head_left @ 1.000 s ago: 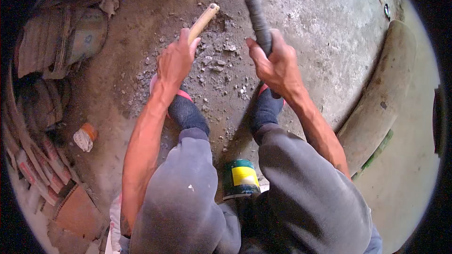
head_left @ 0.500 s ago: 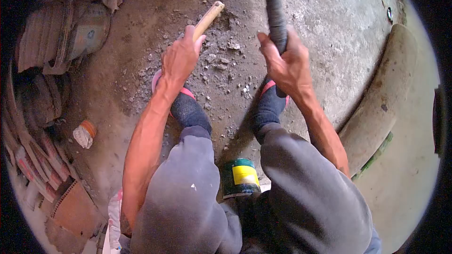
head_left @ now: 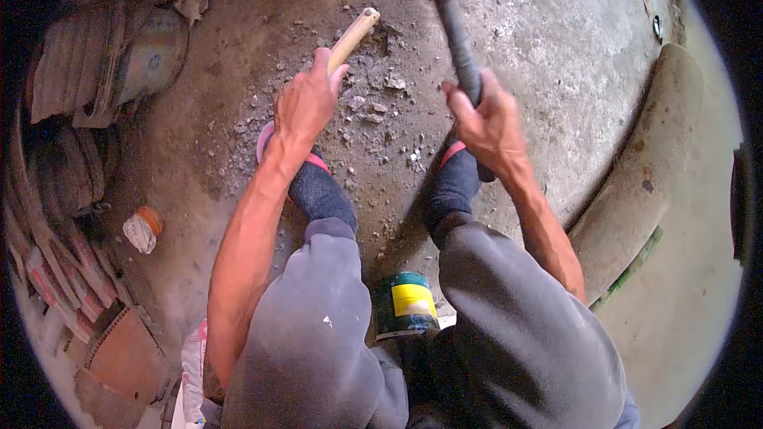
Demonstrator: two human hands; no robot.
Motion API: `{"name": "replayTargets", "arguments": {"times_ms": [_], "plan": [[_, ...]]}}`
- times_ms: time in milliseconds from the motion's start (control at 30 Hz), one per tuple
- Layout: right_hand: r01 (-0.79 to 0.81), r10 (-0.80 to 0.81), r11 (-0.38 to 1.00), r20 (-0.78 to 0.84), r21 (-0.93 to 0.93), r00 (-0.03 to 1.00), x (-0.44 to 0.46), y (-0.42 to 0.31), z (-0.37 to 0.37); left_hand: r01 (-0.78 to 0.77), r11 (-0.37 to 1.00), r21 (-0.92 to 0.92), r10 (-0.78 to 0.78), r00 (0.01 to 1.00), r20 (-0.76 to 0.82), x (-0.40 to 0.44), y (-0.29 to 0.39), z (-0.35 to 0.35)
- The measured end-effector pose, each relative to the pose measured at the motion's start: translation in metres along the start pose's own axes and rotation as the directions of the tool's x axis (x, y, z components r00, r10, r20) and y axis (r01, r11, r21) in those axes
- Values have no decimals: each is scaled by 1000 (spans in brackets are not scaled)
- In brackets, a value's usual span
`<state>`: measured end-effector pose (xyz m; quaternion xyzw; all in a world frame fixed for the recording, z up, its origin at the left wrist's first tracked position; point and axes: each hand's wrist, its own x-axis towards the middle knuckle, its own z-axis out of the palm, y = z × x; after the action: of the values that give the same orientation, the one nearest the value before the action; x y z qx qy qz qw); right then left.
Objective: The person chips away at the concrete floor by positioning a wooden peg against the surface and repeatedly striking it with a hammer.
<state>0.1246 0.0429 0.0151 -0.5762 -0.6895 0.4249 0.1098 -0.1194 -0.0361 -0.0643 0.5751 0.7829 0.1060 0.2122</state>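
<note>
My left hand [head_left: 306, 103] is closed around a chisel [head_left: 354, 38] with a tan, rod-like body. Its blunt upper end sticks out past my thumb, while the lower end is hidden by my hand. A hammer [head_left: 457, 40] with a dark wrapped handle is gripped in my right hand [head_left: 489, 123]. The hammer head, smeared by motion, is raised at the top of the view, right of the chisel's end and apart from it. Beneath and between my hands, broken grey chips [head_left: 369, 107] and grit lie over the rough concrete floor [head_left: 556, 71].
A green tin [head_left: 409, 302] with a yellow label stands between my legs. Stacked sacks or boxes [head_left: 111, 63] and boards [head_left: 60, 270] line the left side, near an orange-and-white cup-like item [head_left: 143, 229]. At right lies a long curved, pipe-like piece [head_left: 644, 175].
The hammer has swung so its head now shows at the top of the view; before, only its handle showed. My left hand and the chisel have barely moved.
</note>
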Motion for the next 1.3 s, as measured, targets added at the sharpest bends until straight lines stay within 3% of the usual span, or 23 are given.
{"name": "replayTargets", "arguments": {"times_ms": [100, 133, 233, 300, 367, 533, 633, 667, 767, 800, 933, 967, 1000, 1033, 1067, 1167, 1200, 1300], "plan": [[165, -141, 983, -232, 86, 963, 9, -41, -18, 39, 999, 3, -39, 998, 47, 1, 3, -4], [203, -147, 958, -262, 201, 954, 13, -50, -19, 65, 998, 16, -66, 996, 66, 0, 3, -5], [438, -444, 892, -405, -114, 799, 23, -41, -5, 108, 994, 15, -109, 990, 89, 2, 6, -3], [488, -485, 868, -355, -86, 799, 25, -7, 23, 121, 993, -12, -119, 989, 92, 1, 9, -6], [244, -239, 961, 48, -129, 970, 23, 36, 40, 118, 993, -6, -117, 989, 92, 1, 10, -6], [86, -72, 992, 147, -94, 987, -1, 31, 24, 112, 994, 6, -112, 988, 101, 0, 10, -7], [69, -55, 992, 124, -108, 991, -4, 4, 0, 96, 995, 13, -96, 993, 72, -1, 10, -6], [157, -154, 987, 76, -34, 985, 0, -2, -6, 87, 996, 10, -88, 994, 72, -1, 11, -7], [222, -214, 973, -110, 63, 971, 8, -54, -31, 75, 997, 1, -75, 995, 67, -3, 12, -11], [322, -296, 942, -210, 100, 932, 11, -65, -33, 78, 997, 0, -77, 995, 63, -3, 12, -11], [414, -325, 896, -399, 160, 858, 18, -58, -8, 61, 998, 15, -62, 997, 49, -2, 11, -8], [362, -289, 919, -354, 159, 890, 16, -47, 3, 84, 996, 10, -84, 994, 70, -1, 14, -10], [378, -371, 925, -309, -40, 875, 14, -23, 16, 108, 994, 9, -108, 990, 92, -2, 16, -13], [270, -267, 963, -114, 12, 957, 16, 4, 28, 132, 991, 10, -132, 985, 113, -2, 16, -15], [235, -230, 970, 79, -57, 970, 16, 29, 33, 118, 993, -23, -115, 988, 107, -2, 13, -13], [120, -99, 987, 186, -104, 978, 2, 28, 24, 88, 995, -51, -83, 993, 83, -3, 8, -5], [49, -34, 996, 188, -75, 982, -4, 26, 19, 98, 994, -56, -92, 991, 98, -5, 7, -2], [47, -28, 989, 133, -141, 991, -22, 31, 16, 147, 988, -48, -138, 980, 146, 0, 11, -9]]}}
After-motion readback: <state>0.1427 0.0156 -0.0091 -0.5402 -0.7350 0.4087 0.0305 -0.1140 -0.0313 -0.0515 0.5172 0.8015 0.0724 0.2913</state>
